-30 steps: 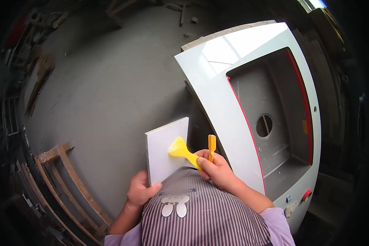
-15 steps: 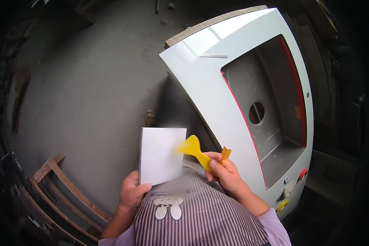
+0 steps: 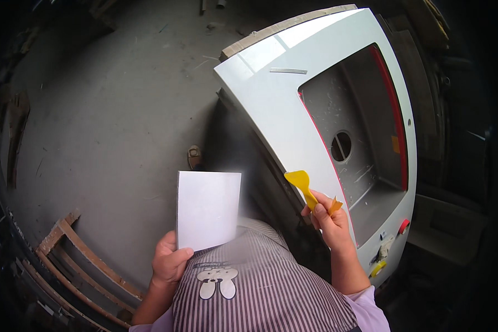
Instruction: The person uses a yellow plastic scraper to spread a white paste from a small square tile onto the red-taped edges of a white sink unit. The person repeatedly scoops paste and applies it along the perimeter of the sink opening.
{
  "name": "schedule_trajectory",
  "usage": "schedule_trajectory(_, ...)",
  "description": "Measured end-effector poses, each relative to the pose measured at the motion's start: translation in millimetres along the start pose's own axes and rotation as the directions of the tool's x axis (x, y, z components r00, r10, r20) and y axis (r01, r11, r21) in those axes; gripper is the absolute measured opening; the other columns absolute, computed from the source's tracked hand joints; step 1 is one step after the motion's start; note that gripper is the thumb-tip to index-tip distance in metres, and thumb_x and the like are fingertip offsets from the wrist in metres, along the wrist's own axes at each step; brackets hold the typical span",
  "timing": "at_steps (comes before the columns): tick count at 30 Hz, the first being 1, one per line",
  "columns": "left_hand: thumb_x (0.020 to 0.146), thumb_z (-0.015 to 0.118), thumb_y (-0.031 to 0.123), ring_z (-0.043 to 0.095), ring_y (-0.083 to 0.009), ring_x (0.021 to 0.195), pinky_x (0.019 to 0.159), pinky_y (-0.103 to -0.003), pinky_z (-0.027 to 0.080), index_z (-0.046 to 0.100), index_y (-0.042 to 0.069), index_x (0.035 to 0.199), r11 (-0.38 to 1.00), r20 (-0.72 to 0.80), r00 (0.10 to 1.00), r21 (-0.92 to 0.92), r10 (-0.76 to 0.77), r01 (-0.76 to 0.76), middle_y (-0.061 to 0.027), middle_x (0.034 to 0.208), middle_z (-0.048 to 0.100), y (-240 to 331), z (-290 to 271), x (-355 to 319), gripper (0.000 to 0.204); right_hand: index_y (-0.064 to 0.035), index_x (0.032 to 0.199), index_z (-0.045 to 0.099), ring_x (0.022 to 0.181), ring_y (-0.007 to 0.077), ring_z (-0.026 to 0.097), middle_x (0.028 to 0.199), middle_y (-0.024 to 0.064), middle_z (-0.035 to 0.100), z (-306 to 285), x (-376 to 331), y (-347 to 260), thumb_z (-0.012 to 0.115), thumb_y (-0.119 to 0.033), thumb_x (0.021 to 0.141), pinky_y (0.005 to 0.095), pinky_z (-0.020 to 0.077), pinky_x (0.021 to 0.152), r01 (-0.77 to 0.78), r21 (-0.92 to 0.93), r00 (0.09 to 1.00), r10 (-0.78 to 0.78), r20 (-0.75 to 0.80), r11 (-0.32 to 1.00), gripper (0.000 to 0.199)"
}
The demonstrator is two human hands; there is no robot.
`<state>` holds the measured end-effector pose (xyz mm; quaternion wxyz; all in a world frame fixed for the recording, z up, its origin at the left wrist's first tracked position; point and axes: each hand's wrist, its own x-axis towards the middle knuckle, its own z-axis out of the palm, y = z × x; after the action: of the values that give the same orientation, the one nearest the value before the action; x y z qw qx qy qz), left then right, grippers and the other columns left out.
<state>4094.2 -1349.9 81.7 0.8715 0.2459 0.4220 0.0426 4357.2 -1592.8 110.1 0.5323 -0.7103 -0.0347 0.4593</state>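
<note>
A thick white rectangular board or pad [image 3: 209, 207] stands tilted in front of my apron, its lower left corner gripped by my left hand [image 3: 170, 259]. My right hand [image 3: 332, 224] pinches a yellow plastic scraper [image 3: 300, 181] by its narrow handle. Its broad end points up and away, over the near left edge of a glossy white countertop [image 3: 276, 105]; contact cannot be made out. A small orange piece [image 3: 335, 206] sticks out of the same hand. Set in the countertop is a grey sink basin [image 3: 371, 133] with a round drain hole [image 3: 341, 146]; red tape [image 3: 327, 149] lines the opening.
On the countertop lie a thin metal strip [image 3: 288, 71], a red tape roll [image 3: 404, 227] and a yellow tape roll [image 3: 378, 269]. A wooden frame [image 3: 102, 260] lies at the lower left. My shoe [image 3: 193, 157] shows on the grey floor [image 3: 122, 122].
My right hand has moved right and up with the yellow scraper, away from the white board to the countertop edge. The board has shifted slightly left in my left hand.
</note>
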Motion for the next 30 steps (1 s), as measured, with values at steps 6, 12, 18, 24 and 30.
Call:
schedule_trajectory(6,0.075,0.053,-0.006,0.062,-0.0261,0.108,0.101,-0.039,0.044,0.056,-0.008,0.121,0.997,-0.003,1.000,-0.068,0.028,-0.028,-0.0180,0.115,0.065,-1,-5,-3,0.046,-0.0061,0.134,0.056,0.072,0.0119,0.052,0.091,0.0049,0.057,13,6,3,0.054,-0.003,0.095,0.0246,0.0451,0.066,0.295,-0.423,0.950,-0.310,0.034,0.857,0.039)
schedule_trajectory(12,0.076,0.053,-0.009,0.062,-0.0244,0.109,0.103,-0.038,0.043,0.058,-0.007,0.120,0.994,0.006,0.999,-0.108,0.033,-0.032,-0.0162,0.117,0.065,-3,-10,-3,0.044,-0.0076,0.130,0.059,0.078,0.0235,0.058,0.091,0.0111,0.057,20,24,-17,0.063,0.006,0.080,0.0311,0.0475,0.068,0.333,-0.742,0.904,-0.422,0.074,0.582,0.052)
schedule_trajectory(18,0.074,0.053,-0.005,0.063,-0.0271,0.106,0.100,-0.040,0.046,0.056,-0.008,0.120,0.996,-0.017,0.999,-0.075,0.048,-0.049,-0.0186,0.113,0.065,-5,-14,-5,0.047,-0.0131,0.129,0.060,0.076,0.0283,0.061,0.089,0.0125,0.058,27,46,-27,0.065,0.002,0.074,0.0365,0.0502,0.066,0.308,-0.835,0.912,-0.392,0.122,0.456,0.057)
schedule_trajectory(24,0.077,0.053,-0.007,0.061,-0.0245,0.110,0.103,-0.038,0.042,0.057,-0.007,0.121,0.991,0.011,0.999,-0.122,0.053,-0.051,-0.0161,0.118,0.065,-4,-16,-6,0.044,-0.0145,0.128,0.061,0.073,0.0278,0.062,0.088,0.0117,0.059,28,50,-31,0.067,0.000,0.074,0.0367,0.0507,0.065,0.235,-0.883,0.929,-0.360,0.082,0.406,0.056)
schedule_trajectory(30,0.076,0.052,-0.007,0.061,-0.0250,0.111,0.104,-0.038,0.042,0.057,-0.007,0.121,0.993,0.001,0.999,-0.111,0.047,-0.047,-0.0161,0.118,0.065,2,-8,-4,0.045,-0.0148,0.127,0.062,0.073,0.0274,0.062,0.087,0.0109,0.059,23,46,-34,0.069,-0.001,0.074,0.0370,0.0509,0.065,0.193,-0.901,0.937,-0.346,0.051,0.389,0.055)
